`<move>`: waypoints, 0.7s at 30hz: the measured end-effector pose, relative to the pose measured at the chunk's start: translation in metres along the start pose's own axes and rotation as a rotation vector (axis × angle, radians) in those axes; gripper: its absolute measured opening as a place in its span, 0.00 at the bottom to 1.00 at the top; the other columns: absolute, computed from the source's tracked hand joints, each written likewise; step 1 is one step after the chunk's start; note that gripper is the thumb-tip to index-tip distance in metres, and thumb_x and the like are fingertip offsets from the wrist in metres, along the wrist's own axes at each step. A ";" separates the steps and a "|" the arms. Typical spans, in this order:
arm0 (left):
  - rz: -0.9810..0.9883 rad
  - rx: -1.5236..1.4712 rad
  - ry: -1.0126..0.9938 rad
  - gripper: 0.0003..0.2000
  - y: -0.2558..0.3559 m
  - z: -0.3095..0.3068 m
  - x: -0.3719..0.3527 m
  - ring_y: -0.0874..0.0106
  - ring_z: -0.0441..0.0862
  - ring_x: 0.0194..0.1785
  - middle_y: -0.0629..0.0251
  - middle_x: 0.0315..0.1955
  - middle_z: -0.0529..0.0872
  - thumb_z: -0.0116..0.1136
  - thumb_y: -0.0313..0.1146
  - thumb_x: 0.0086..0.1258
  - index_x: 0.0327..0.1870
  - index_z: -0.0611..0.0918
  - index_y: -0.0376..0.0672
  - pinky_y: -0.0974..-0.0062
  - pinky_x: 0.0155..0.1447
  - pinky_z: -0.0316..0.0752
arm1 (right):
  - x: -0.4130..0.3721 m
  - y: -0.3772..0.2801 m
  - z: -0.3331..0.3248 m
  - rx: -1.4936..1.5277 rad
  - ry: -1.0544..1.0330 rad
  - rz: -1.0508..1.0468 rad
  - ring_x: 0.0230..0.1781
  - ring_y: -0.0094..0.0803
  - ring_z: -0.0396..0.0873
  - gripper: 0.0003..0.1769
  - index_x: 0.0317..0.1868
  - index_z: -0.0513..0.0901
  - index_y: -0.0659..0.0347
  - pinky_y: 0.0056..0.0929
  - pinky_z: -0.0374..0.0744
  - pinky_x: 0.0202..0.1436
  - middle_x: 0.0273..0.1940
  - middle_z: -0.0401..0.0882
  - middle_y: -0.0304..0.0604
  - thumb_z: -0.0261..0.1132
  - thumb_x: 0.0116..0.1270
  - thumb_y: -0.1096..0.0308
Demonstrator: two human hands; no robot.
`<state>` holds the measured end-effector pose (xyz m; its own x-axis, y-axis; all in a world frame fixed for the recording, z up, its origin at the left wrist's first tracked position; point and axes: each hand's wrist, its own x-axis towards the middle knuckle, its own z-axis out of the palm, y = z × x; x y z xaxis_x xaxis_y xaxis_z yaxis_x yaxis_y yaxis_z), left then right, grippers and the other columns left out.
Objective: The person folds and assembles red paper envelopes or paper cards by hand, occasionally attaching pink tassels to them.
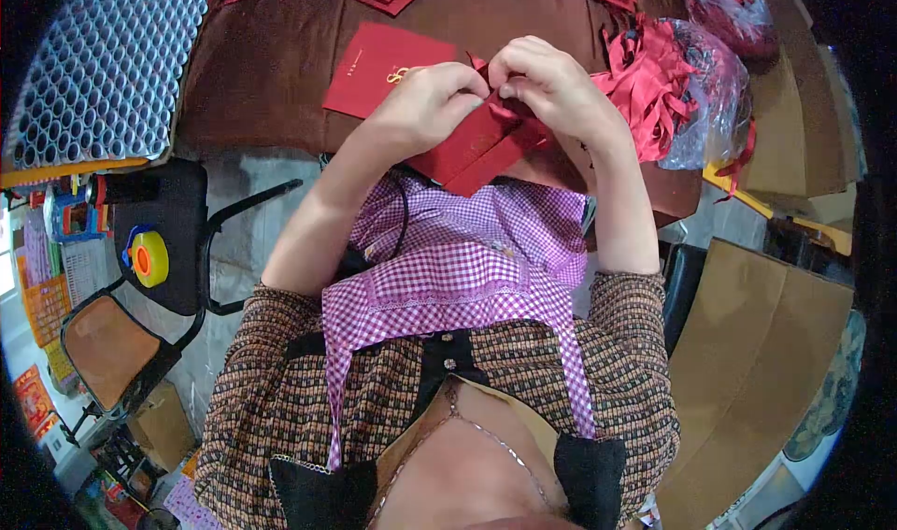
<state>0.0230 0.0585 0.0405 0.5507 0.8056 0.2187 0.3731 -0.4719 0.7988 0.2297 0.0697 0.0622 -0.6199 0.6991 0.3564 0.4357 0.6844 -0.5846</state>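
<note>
Left hand (425,105) and right hand (558,84) pinched closed on red folder (475,147), its corner past near edge of desk (248,96), brown-covered room leftward.

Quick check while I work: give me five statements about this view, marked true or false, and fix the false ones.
1. The left hand and right hand are both at the red packet. True.
2. The gold-printed red card lies right of both hands. False: it lies on the left, partly covered by the left hand.
3. Red ribbons lie beside clear plastic. True.
4. The yellow roll sits on the brown cloth. False: it is on a black chair.
5. The apron is checked. True.
</note>
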 end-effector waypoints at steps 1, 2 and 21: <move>0.001 0.000 -0.001 0.07 0.000 0.002 0.000 0.61 0.83 0.41 0.53 0.35 0.83 0.55 0.28 0.66 0.40 0.80 0.35 0.69 0.46 0.76 | -0.001 0.000 0.001 0.012 0.000 -0.004 0.38 0.39 0.74 0.08 0.33 0.75 0.64 0.33 0.74 0.42 0.32 0.74 0.43 0.61 0.52 0.82; -0.019 0.002 0.025 0.07 -0.001 0.004 -0.001 0.64 0.82 0.39 0.55 0.33 0.83 0.55 0.28 0.65 0.40 0.80 0.35 0.71 0.44 0.76 | -0.002 0.000 0.002 0.022 0.001 -0.008 0.38 0.39 0.74 0.08 0.33 0.75 0.64 0.33 0.74 0.42 0.32 0.74 0.43 0.61 0.53 0.82; -0.171 0.153 0.725 0.13 -0.072 -0.028 -0.009 0.68 0.80 0.40 0.59 0.33 0.82 0.57 0.25 0.63 0.49 0.79 0.36 0.73 0.46 0.75 | -0.003 0.037 0.006 0.244 -0.132 0.303 0.36 0.23 0.72 0.07 0.38 0.74 0.67 0.23 0.73 0.43 0.32 0.75 0.37 0.61 0.59 0.81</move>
<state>-0.0292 0.0952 -0.0033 -0.1325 0.8808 0.4545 0.5373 -0.3215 0.7797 0.2440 0.0917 0.0346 -0.5724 0.8181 0.0546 0.4538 0.3716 -0.8099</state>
